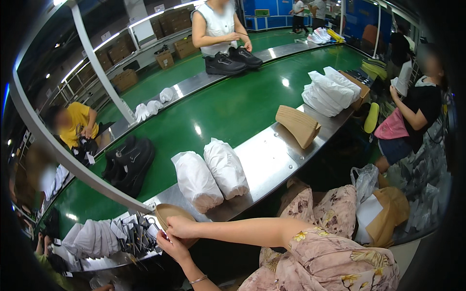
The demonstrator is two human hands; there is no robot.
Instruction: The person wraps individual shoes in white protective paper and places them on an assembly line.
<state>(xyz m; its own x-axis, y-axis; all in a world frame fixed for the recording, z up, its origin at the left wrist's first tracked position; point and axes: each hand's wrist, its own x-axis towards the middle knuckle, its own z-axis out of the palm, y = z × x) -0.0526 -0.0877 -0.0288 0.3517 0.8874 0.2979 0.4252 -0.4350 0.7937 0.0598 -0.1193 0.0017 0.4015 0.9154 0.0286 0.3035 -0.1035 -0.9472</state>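
My right hand (180,228) is closed, its fist over the rim of a round tan container (171,211) at the bench's near edge. Just below and touching it, my left hand (173,246), with a bracelet on its wrist, is closed with bent fingers. A small dark and white bit shows at the left fingertips, too small to name; what the right fingers hold is hidden. Beside the hands on the left lies a pile of black and white tags (138,235). Two white paper-wrapped bundles (199,182) rest on the metal ledge beyond my hands.
A green conveyor belt (233,116) carries black shoes (130,165). Brown curved cardboard pieces (298,126) and white wrapped bundles (330,92) sit farther along the metal ledge (272,157). A grey frame post (73,157) crosses at left. Several people work around the belt.
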